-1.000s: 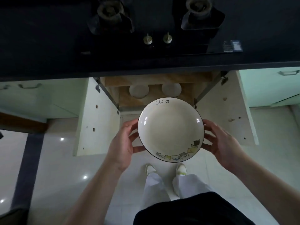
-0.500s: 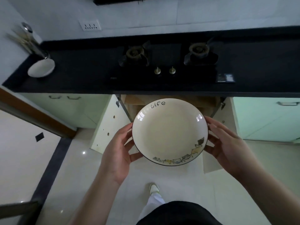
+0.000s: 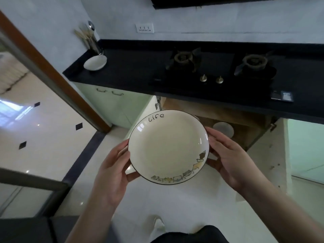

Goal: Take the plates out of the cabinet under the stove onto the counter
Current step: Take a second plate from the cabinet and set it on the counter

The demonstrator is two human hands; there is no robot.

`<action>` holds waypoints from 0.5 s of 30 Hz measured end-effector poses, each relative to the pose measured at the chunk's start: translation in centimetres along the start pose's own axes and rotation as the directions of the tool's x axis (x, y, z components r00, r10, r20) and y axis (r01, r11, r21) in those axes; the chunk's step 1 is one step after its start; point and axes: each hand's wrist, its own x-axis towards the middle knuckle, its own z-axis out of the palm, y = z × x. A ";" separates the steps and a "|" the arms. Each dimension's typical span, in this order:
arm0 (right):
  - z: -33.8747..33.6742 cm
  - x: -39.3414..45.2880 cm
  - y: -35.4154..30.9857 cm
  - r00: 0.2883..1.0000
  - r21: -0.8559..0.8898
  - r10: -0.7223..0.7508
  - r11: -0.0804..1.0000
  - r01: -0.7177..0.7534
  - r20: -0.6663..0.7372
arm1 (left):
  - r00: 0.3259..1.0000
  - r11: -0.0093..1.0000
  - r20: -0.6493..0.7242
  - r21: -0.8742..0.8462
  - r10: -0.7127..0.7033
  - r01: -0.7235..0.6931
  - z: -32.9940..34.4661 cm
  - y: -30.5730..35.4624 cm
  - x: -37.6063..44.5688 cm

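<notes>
I hold a cream plate with a dark rim, the word "Life" and small drawings, level in front of the open cabinet under the stove. My left hand grips its left edge and my right hand grips its right edge. Inside the cabinet another pale plate stands behind my right fingers. The black counter runs above, and a white plate lies at its far left end.
A two-burner gas stove is set into the counter. A utensil holder stands in the left corner. The cabinet doors hang open on both sides. A brown door frame is at the left.
The plate has been lifted from in front of the low cabinet up and slightly left, both hands still on it. My view has risen, and the counter and wall now show.
</notes>
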 end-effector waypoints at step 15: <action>19.3 4.3 4.2 0.985 -0.102 0.022 0.995 -0.004 0.172 | 0.981 0.989 -0.178 -0.111 0.082 -0.103 -17.8 5.3 1.6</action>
